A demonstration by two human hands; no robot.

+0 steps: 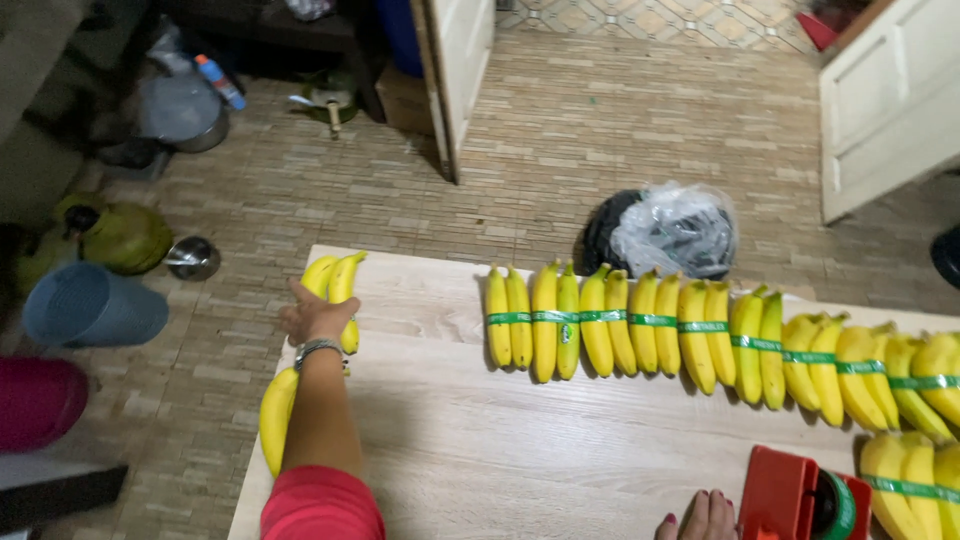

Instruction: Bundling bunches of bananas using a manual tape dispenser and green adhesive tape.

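L hand [318,318] on loose bananas [335,285]; taped banana row [700,335] nearby.

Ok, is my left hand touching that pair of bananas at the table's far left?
Touching: the head view shows the left hand resting on the banana pair.

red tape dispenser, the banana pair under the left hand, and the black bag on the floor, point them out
red tape dispenser [790,490], head view, on its red body
banana pair [343,283], head view, on the right banana's upper half
black bag [672,232], head view, on its clear plastic top
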